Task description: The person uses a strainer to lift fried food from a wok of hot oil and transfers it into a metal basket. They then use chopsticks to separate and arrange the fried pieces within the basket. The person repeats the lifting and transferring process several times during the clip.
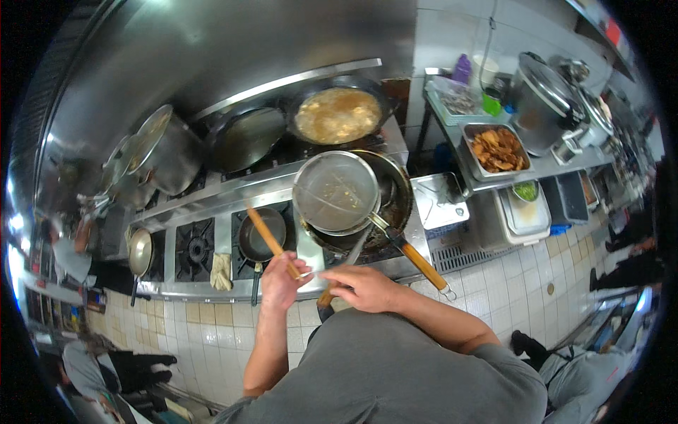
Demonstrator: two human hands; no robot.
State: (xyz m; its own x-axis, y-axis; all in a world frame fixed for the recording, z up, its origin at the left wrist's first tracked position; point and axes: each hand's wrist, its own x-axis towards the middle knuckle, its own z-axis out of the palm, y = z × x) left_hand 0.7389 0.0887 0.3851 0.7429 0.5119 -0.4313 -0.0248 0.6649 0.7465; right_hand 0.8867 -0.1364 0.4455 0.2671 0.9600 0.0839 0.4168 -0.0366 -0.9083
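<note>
My left hand [279, 281] is closed around the lower end of a wooden handle [266, 233], which slants up and to the left over the stove. A small metal loop sticks out of its lower end. My right hand [363, 288] is beside that loop with its fingers pointing at it; I cannot tell whether they grip it. Under my right hand runs a utensil with a metal shaft [358, 247] and a wooden grip, reaching into a large wok [400, 183]. Across that wok lies a round fine-mesh strainer [335, 191] holding small yellowish bits, its wooden handle [424, 265] towards me.
Behind, a wok of bubbling oil [339, 114] with food stands beside a dark wok [251, 138] and a tall pot [172, 156]. A frying pan [263, 233] and glove [221, 271] are left. Right, a steel pan of fried pieces [497, 149] sits on a shelf. Other people stand around.
</note>
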